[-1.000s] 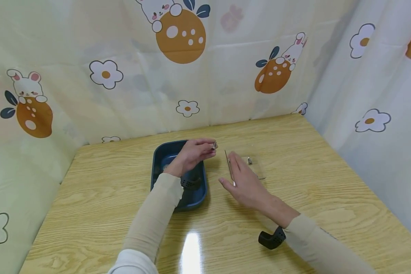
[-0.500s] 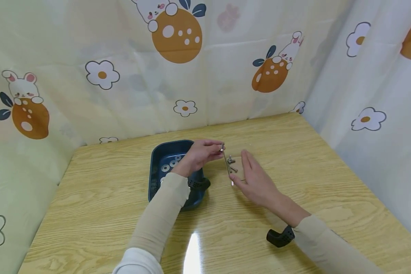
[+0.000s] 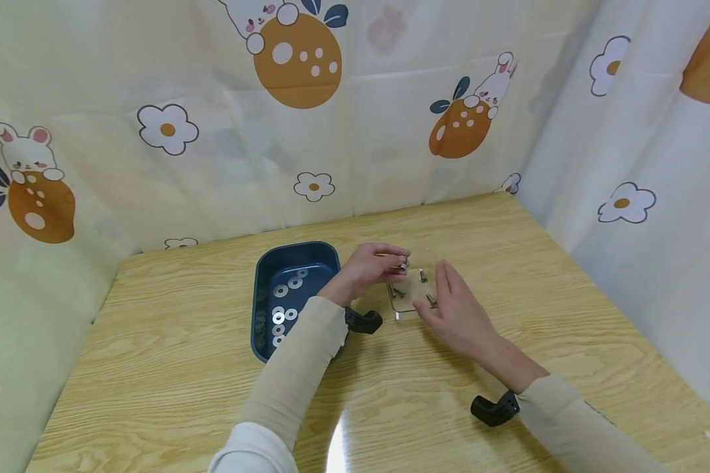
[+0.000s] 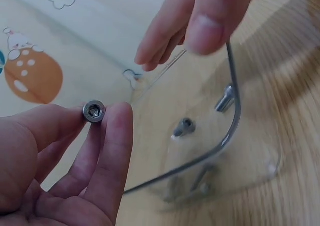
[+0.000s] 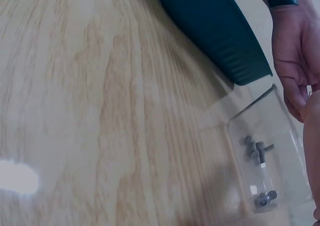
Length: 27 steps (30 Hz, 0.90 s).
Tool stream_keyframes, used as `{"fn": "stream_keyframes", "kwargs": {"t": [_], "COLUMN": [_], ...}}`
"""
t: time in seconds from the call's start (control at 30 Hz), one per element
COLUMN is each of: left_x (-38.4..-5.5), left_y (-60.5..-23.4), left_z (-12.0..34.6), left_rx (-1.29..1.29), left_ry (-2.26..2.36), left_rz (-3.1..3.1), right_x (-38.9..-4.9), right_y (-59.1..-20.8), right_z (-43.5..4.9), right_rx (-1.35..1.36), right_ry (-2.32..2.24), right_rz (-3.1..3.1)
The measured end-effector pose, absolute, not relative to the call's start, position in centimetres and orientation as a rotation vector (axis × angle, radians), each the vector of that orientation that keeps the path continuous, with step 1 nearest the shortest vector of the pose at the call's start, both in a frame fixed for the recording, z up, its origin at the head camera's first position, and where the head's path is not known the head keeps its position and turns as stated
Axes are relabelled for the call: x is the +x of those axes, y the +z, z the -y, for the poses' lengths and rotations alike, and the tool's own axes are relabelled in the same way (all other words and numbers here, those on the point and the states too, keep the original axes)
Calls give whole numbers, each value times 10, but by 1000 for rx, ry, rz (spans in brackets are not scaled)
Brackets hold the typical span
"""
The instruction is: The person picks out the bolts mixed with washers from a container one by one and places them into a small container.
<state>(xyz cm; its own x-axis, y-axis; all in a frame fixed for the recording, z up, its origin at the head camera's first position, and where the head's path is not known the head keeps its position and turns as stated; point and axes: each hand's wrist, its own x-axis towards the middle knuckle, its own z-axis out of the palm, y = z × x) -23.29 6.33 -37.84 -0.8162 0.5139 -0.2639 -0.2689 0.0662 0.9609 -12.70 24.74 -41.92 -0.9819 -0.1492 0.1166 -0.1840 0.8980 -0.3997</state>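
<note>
My left hand [image 3: 367, 270] is above the clear plastic box [image 3: 407, 311], thumb and fingers pinching a small metal socket-head bolt [image 4: 94, 111]. The bolt's hex recess faces the camera in the left wrist view. Several more bolts [image 5: 260, 152] lie loose inside the box, some partly blurred. My right hand [image 3: 460, 316] is at the box's right side with fingers extended, holding nothing visible; whether it touches the wall cannot be made out. In the left wrist view, the right hand's fingers [image 4: 207, 33] hang over the box rim.
A dark blue tray [image 3: 256, 309] stands left of the box, with several flat washers [image 3: 280, 291] inside; my left forearm crosses its right side. The wooden table [image 3: 171, 381] meets a patterned curtain [image 3: 236, 164] at the back.
My left hand has moved right, from above the tray to above the clear box, still pinching the bolt. The right hand has shifted right, uncovering more of the box.
</note>
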Motion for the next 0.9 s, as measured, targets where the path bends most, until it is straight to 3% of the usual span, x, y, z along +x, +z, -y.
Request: {"fn": "stream_keyframes", "kwargs": {"t": [0.9], "left_x": [-220], "left_y": [-382], "left_z": [-95], "left_rx": [165], "left_ry": [1619], "left_rz": [-2031], "right_x": [-123], "right_y": [-431], "right_z": [-254], "right_rx": [210], "right_ry": [680], "right_rz": [3005]}}
